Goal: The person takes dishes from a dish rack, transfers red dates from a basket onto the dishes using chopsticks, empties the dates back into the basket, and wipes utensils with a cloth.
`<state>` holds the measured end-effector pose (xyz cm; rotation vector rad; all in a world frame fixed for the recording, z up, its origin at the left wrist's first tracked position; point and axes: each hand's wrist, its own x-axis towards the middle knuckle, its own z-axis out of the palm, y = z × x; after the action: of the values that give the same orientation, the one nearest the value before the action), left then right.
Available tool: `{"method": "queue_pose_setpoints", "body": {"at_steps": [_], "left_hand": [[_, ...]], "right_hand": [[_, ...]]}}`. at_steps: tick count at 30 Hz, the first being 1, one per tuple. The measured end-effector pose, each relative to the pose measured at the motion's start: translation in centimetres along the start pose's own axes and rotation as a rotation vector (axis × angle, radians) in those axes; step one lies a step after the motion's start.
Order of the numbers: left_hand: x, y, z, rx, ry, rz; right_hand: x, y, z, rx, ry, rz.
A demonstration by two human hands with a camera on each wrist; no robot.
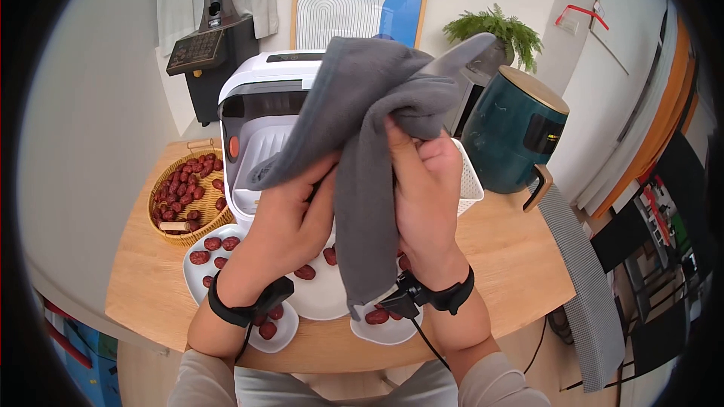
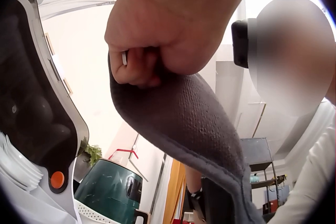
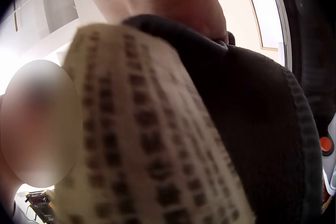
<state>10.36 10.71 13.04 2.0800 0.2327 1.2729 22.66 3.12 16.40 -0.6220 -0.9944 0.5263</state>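
Observation:
Both hands hold a grey cloth [image 1: 358, 117] up in front of the white cabinet. My left hand [image 1: 290, 211] grips its left part; in the left wrist view the fingers [image 2: 137, 69] are curled into the fabric. My right hand [image 1: 426, 188] grips the bunched right side, thumb pressed on the folds. A pale, blade-shaped piece [image 1: 461, 54] sticks out of the cloth at the upper right; its other end is hidden in the folds, and I cannot tell what it is. A cream tag [image 3: 147, 129] with dark print hangs close to the right wrist camera.
The white cabinet [image 1: 260, 68] stands open behind the hands. Left of it is a wicker basket [image 1: 167, 237] of red dates. Plates with dates, among them a white plate [image 1: 194, 275], lie below the hands. At right stand a white perforated basket [image 1: 471, 181] and a green air fryer [image 1: 509, 136].

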Motion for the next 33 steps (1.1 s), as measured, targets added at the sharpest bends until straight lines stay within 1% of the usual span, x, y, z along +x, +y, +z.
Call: {"method": "queue_pose_setpoints", "body": {"at_steps": [1, 2, 3, 4, 5, 6, 7, 8, 9, 10, 12, 14, 15, 16, 17, 18, 19, 20, 22, 23, 24, 26, 27, 28, 29, 30, 31, 32, 33], "left_hand": [[-0.1, 0.3, -0.1, 0.0, -0.002, -0.002], [-0.2, 0.7, -0.1, 0.022, -0.029, 0.041], [-0.3, 1.0, -0.1, 0.044, -0.056, 0.085], [-0.5, 1.5, -0.1, 0.041, -0.057, 0.082], [-0.6, 1.9, 0.0, -0.055, -0.107, -0.047], [-0.7, 2.2, 0.1, -0.15, -0.158, -0.176], [-0.6, 2.1, 0.3, -0.15, -0.158, -0.179], [-0.4, 1.8, 0.5, -0.068, -0.154, -0.045], [-0.2, 1.6, 0.4, 0.017, -0.146, 0.086], [0.1, 1.5, 0.2, 0.021, -0.137, 0.077], [0.6, 1.1, -0.2, 0.193, -0.121, 0.322], [0.4, 1.9, -0.8, 0.173, -0.126, 0.283], [0.5, 3.0, -1.4, 0.083, -0.216, 0.088], [0.5, 3.5, -1.8, -0.009, -0.303, -0.107], [0.5, 3.2, -1.7, -0.011, -0.298, -0.112], [0.4, 2.6, -1.6, 0.044, -0.293, -0.022], [0.4, 2.3, -1.6, 0.1, -0.287, 0.067], [0.5, 2.5, -1.7, 0.1, -0.282, 0.063], [0.7, 3.2, -2.0, 0.033, -0.398, -0.145], [1.5, 1.9, -1.3, 0.18, -0.205, 0.332], [1.1, 1.6, -1.6, 0.18, -0.199, 0.329], [0.6, 2.5, -2.3, 0.079, -0.37, -0.023], [0.5, 2.5, -2.1, 0.077, -0.368, -0.026], [0.5, 2.5, -1.9, 0.08, -0.339, 0.023], [0.5, 2.5, -1.7, 0.083, -0.313, 0.073], [0.5, 2.5, -1.7, 0.077, -0.318, 0.069], [0.5, 2.6, -1.8, 0.078, -0.347, 0.05], [0.5, 2.6, -2.0, 0.083, -0.371, 0.032], [0.4, 2.5, -2.2, 0.086, -0.365, 0.029]], "right_hand": [[-0.2, 0.0, -0.3, -0.032, 0.008, -0.036], [-0.4, 0.0, -0.5, -0.064, 0.017, -0.073], [-0.5, -0.1, -0.5, -0.065, 0.019, -0.071], [-0.7, -0.2, -0.6, -0.083, 0.03, -0.129], [-0.7, -0.2, -0.7, -0.101, 0.04, -0.19], [-0.7, -0.2, -0.7, -0.101, 0.04, -0.189], [-0.6, -0.2, -0.7, -0.104, 0.067, -0.225], [-0.4, -0.1, -0.7, -0.105, 0.092, -0.259], [-0.3, 0.0, -0.8, -0.101, 0.088, -0.252], [-0.3, 0.0, -1.1, -0.107, 0.078, -0.262], [-0.2, -0.1, -1.6, -0.114, 0.061, -0.265], [-0.2, -0.3, -1.9, -0.206, 0.094, -0.276], [0.1, -0.4, -1.2, -0.165, 0.149, -0.304], [0.2, -0.3, -1.4, -0.167, 0.145, -0.297], [0.3, -0.1, -2.2, -0.151, 0.163, -0.265], [0.5, 0.1, -2.8, -0.134, 0.18, -0.235], [0.9, 0.7, -3.3, -0.161, 0.19, -0.251], [1.0, 0.8, -3.6, -0.161, 0.185, -0.246], [1.1, 1.0, -4.1, -0.194, 0.22, -0.247], [1.3, 1.3, -4.4, -0.23, 0.24, -0.287], [1.6, 1.0, -4.7, -0.232, 0.235, -0.284], [1.9, 0.3, -5.3, -0.067, 0.241, -0.249], [1.7, -0.2, -4.5, -0.023, 0.171, -0.224], [1.8, -0.2, -4.8, -0.025, 0.172, -0.221], [2.0, -0.2, -5.4, -0.176, 0.219, -0.285], [2.0, -0.3, -6.1, -0.33, 0.267, -0.345], [2.0, -0.2, -6.6, -0.738, 0.228, -0.491], [1.9, -0.6, -6.7, -0.739, 0.225, -0.49], [1.5, -1.3, -6.4, -0.873, 0.315, -0.484]]}}
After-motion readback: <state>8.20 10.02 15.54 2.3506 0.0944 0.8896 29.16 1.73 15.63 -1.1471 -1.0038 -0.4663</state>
